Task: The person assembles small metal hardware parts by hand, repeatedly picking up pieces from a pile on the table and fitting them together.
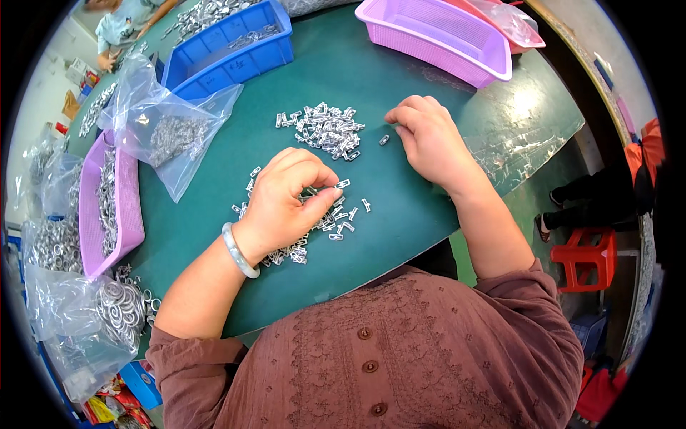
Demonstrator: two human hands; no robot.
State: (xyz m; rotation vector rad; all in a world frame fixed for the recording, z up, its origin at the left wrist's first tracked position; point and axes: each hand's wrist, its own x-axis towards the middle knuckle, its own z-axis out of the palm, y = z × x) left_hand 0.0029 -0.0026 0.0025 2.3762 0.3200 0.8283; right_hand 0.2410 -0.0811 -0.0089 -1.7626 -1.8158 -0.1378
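Observation:
My left hand (282,200), with a pale bangle (239,250) on its wrist, pinches a small silver metal buckle-like piece (343,184) between thumb and forefinger. Beneath and around that hand lies a loose scatter of similar pieces (337,227), partly hidden by it. My right hand (429,139) hovers farther right, fingers curved and the thumb apart from them, with nothing visible in its grasp. Just left of its thumb is a single metal piece (384,140). A heap of the same pieces (330,130) sits between and beyond my hands on the green tabletop (400,207).
A blue bin (236,71) and a pink basket (436,46) stand at the far side. To the left are a clear bag of small parts (179,136), a purple basket (132,214) and bagged metal rings (121,311). Another person (125,28) sits far left; a red stool (586,257) stands right.

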